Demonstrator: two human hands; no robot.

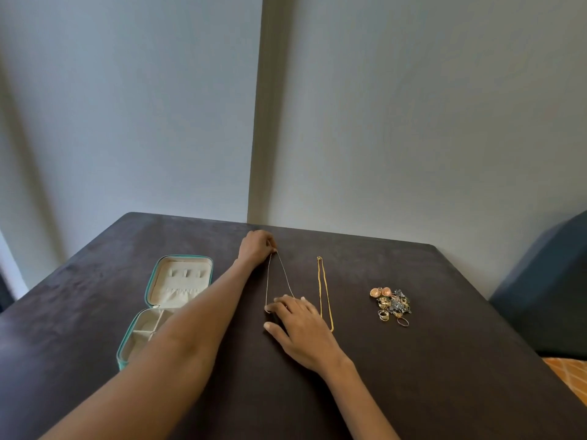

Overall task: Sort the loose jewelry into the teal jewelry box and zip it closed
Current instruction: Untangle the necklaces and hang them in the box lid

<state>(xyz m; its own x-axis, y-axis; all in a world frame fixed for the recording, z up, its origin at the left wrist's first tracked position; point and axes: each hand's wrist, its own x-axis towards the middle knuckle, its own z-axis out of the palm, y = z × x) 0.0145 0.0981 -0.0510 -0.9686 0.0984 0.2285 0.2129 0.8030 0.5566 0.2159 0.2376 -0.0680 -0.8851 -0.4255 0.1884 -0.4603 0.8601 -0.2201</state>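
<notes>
The teal jewelry box [151,282] lies unzipped and folded open on the left of the dark table, showing its beige lining and compartments. My left hand [255,247] reaches far across and pinches the top end of a thin silver chain [268,277]. That chain runs down in a narrow loop to my right hand [297,322], whose straight fingers press its lower end flat on the table. A gold chain [324,293] lies stretched out just right of it. A pile of loose jewelry [391,305], rings and earrings, sits further right.
The dark table [444,376] butts against a pale wall at the back. A dark blue seat [549,296] stands beyond the table's right edge. My left forearm crosses over the near part of the open box.
</notes>
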